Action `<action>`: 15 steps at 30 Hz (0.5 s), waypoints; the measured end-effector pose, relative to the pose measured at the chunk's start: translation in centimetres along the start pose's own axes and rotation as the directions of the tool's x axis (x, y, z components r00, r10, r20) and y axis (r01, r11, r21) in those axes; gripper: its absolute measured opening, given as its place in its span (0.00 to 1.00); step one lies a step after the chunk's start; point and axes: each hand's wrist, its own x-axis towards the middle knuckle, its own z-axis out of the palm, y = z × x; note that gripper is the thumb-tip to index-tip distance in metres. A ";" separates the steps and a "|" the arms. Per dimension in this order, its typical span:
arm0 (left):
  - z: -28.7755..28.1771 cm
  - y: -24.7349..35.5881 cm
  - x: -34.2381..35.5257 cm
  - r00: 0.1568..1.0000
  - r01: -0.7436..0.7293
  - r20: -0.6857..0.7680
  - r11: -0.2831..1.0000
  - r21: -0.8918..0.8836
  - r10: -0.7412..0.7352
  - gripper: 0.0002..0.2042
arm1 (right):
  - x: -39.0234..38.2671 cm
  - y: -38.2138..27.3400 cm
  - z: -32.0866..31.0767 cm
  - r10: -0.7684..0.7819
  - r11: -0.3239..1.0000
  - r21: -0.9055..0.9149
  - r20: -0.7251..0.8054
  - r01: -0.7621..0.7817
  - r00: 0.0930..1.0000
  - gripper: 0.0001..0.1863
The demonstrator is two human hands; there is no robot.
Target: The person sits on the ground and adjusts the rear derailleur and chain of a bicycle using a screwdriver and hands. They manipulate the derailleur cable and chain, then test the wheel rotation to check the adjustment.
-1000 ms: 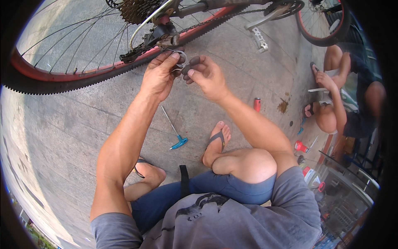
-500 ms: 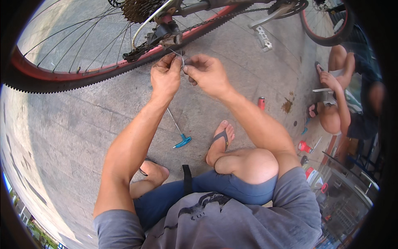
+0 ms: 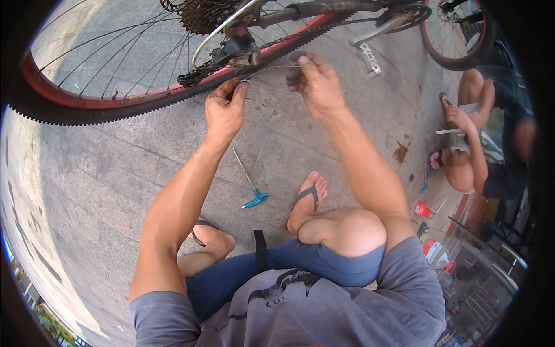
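A thin metal cable [image 3: 269, 67] arcs between my two hands, just below the bike's rear derailleur [image 3: 228, 52]. My left hand [image 3: 225, 110] is closed in a pinch on the cable, with a small curl of it showing at the fingertips. Farther right, my right hand [image 3: 318, 84] pinches the other stretch of cable between thumb and fingers. Dark grime marks the fingers of both hands. Above them, the rear wheel's red rim [image 3: 43, 81] and black knobby tyre [image 3: 75, 117] run beside the derailleur, chain and brown cassette [image 3: 203, 16].
On the paving between my feet lies a blue T-handle hex key [image 3: 255, 198]. A silver pedal [image 3: 369, 59] juts out at upper right, near a second wheel [image 3: 462, 61]. A person [image 3: 480, 133] sits at the right, beside a red container [image 3: 424, 210] and a glass-fronted case [image 3: 477, 277].
My right hand has moved up and right, away from the left, drawing out the cable between them. My left hand stays nearly in place. The bike appears shifted slightly right and down.
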 end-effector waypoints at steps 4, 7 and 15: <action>-0.7 -0.2 -0.2 0.999 -0.028 0.028 0.999 0.032 0.027 0.12 | -0.1 -0.2 -1.1 0.143 0.990 -0.019 0.155 -0.142 0.978 0.13; -0.8 0.3 -0.4 0.994 -0.102 0.060 0.983 0.156 0.094 0.13 | 0.0 0.2 -0.7 0.140 0.990 -0.060 0.255 -0.129 0.957 0.16; -1.5 1.1 -0.5 0.955 0.262 0.214 0.924 -0.278 -0.206 0.11 | 2.3 0.7 0.4 0.002 0.673 -0.705 0.303 0.223 0.953 0.09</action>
